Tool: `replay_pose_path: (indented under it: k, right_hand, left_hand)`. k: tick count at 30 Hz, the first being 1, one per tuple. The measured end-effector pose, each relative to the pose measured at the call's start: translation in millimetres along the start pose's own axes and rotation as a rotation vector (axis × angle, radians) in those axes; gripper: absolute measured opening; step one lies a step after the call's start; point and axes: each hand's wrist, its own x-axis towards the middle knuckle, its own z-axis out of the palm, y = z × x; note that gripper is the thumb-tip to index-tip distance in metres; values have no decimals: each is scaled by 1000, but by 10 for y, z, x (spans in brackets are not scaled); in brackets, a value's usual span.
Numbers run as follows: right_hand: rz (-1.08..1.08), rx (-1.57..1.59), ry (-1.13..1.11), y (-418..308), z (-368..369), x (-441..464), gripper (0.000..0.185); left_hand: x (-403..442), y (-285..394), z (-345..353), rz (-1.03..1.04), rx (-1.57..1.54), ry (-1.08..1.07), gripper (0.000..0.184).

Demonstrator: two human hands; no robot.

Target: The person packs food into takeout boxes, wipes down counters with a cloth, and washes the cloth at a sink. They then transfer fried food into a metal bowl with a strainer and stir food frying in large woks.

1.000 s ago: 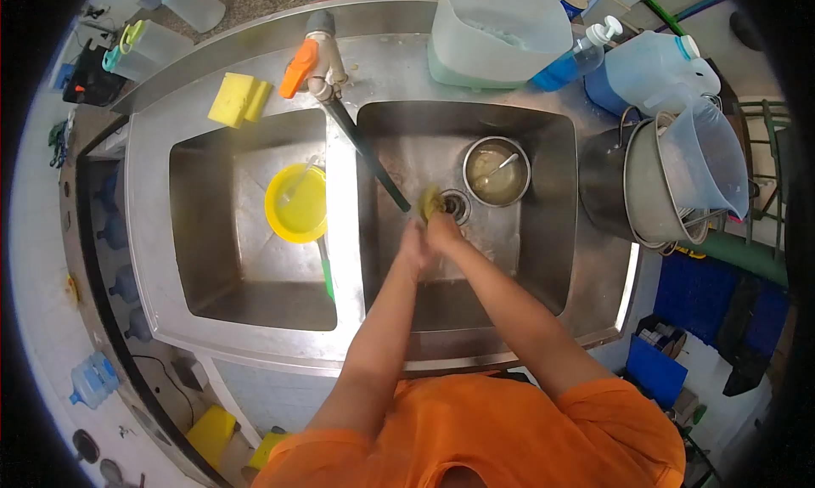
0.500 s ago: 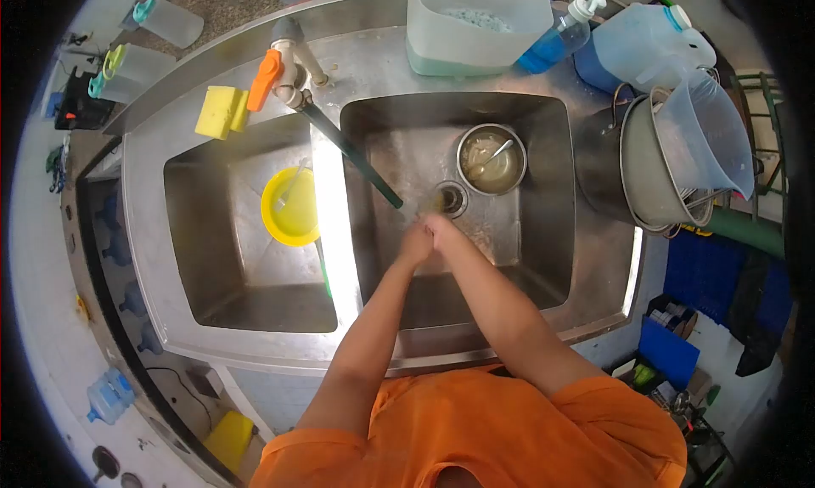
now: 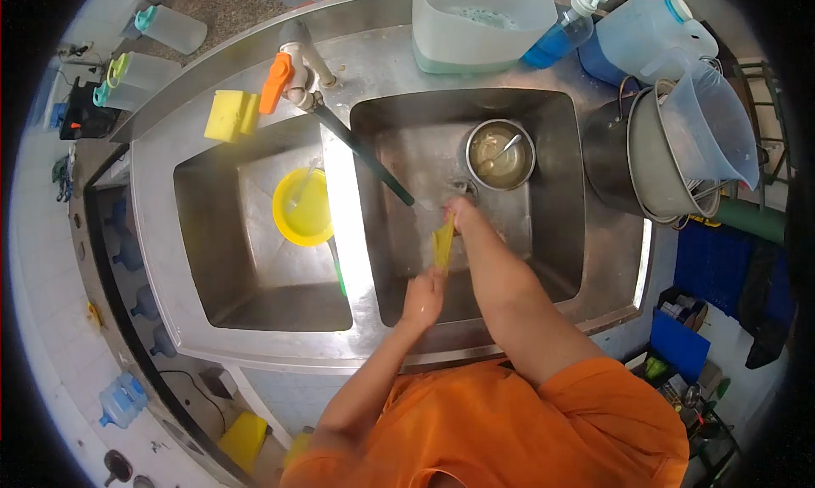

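Observation:
A thin yellow strip (image 3: 442,245), whose kind I cannot make out, spans the gap between my two hands over the right sink basin (image 3: 399,271). My left hand (image 3: 424,298) is closed around its lower end near the basin's front edge. Farther up, close to the drain, my right hand (image 3: 459,214) curls its fingers at the strip's upper end. The dark green hose (image 3: 369,161) on the tap ends just left of my right hand, with water near its mouth. A metal bowl (image 3: 501,154) holding cloudy liquid and a spoon (image 3: 508,146) sits at the basin's back right.
In the left basin lies a yellow bowl (image 3: 293,225) with a utensil in it. Yellow sponges (image 3: 227,116) rest by the orange tap handle (image 3: 276,82). Behind stand a soapy tub (image 3: 475,42), a blue pump bottle (image 3: 560,38) and a jug (image 3: 645,33); stacked pots (image 3: 607,152) are at right.
My hands were together near the drain and have parted. The left came back toward me, the right moved slightly right and away, and the yellow strip now shows between them.

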Motion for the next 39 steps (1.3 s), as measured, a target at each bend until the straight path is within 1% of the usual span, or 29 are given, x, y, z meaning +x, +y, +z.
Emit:
replay_pose_path:
  k: [1, 4, 5, 6, 7, 8, 9, 10, 11, 12, 14, 16, 17, 19, 20, 21, 22, 24, 25, 26, 27, 29, 30, 31, 33, 34, 35, 38, 39]
  right_hand:
    - [-51, -86, 3, -98, -97, 82, 21]
    - [-191, -335, 12, -314, -514, 421, 20]
    - [-235, -418, 17, -297, -536, 350, 21]
    - [-444, -665, 90, -274, -499, 286, 23]
    - [-660, -909, 164, -310, -382, -69, 27]
    - [-739, -1045, 145, -230, -258, -195, 30]
    - [-826, -1175, 135, -149, -135, -312, 35]
    - [-783, -1204, 31, -99, -30, -298, 39]
    - [-748, -1231, -70, -89, 78, -291, 43]
    - [-826, -1172, -67, -81, 159, -374, 44]
    - [-972, -1038, -55, -5, 256, -751, 48]
    - [-1120, -1247, 146, -23, 284, -1609, 47]
    - [-1190, -1358, 251, -20, 269, -1858, 46]
    - [-1186, -1456, 223, 73, 235, -1803, 43]
    - [-1184, -1505, 205, 122, 208, -1737, 42]
    - [-1259, -1405, 165, 187, 126, -1638, 37]
    - [-1283, -1323, 127, 229, 15, -1713, 38]
    - [-1319, -1157, 52, 290, -235, -1962, 41]
    - [-1240, -1070, 33, 277, -323, -2038, 41]
    - [-1161, -981, 13, 257, -393, -2112, 42]
    - [-1081, -889, -7, 237, -431, -2179, 43]
    - [-596, -713, -73, 135, -295, -2472, 41]
    - [-356, -615, -107, 75, -231, -2548, 41]
    - [-229, -555, -170, 1, -207, -2504, 38]
    - [26, -433, -298, -110, -155, -2308, 32]
    - [10, -360, -323, -91, -134, -2165, 26]
    - [-1, -285, -346, -13, -120, -1957, 19]
    - [-21, -138, -395, 119, -22, -1248, 9]
    - [-26, -102, -406, 110, 2, -1124, 8]
  left_hand:
    - [-103, 65, -66, 38, -40, 11, 34]
    - [-376, 252, -294, -2, -39, -25, 34]
    - [-424, 344, -365, 19, -38, -9, 33]
    - [-447, 407, -416, 50, -52, 2, 33]
    - [-445, 455, -454, 84, -66, 16, 33]
    - [-453, 457, -475, 113, -79, 24, 34]
    - [-352, 260, -377, 83, -59, 77, 34]
    - [-144, -76, -186, 54, -45, 136, 34]
    - [57, -45, -171, -46, -288, 106, 35]
    - [260, -10, -158, -151, -529, 101, 49]
    - [659, -357, 192, -188, -792, 281, 54]
    - [1178, -460, 362, -463, -942, 276, 67]
    - [1386, -576, 470, -580, -1053, 192, 65]
    - [1688, -883, 658, -823, -1260, 15, 62]
    - [1815, -1014, 761, -736, -1438, -22, 56]
    - [1938, -1140, 851, -639, -1612, -56, 51]
    - [2061, -1240, 931, -533, -1782, -93, 48]
    - [2265, -1418, 989, -686, -1826, -43, 40]
    - [2321, -1530, 1049, -766, -1842, -17, 39]
    - [2322, -1591, 1118, -561, -1580, -41, 37]
    - [2364, -1642, 1173, -603, -1500, -37, 35]
    - [2175, -1262, 1033, -742, -1283, -45, 31]
    - [2078, -1105, 981, -764, -1128, -65, 29]
    - [1974, -934, 910, -767, -972, -82, 27]
    - [1851, -1033, 1004, -436, -354, -96, 28]
    - [1757, -1089, 1030, -265, -45, -105, 29]
    - [1446, -573, 735, -112, 130, -56, 29]
    - [1156, -513, 604, 84, 146, -6, 30]
    - [1081, -461, 563, 69, 87, 7, 31]
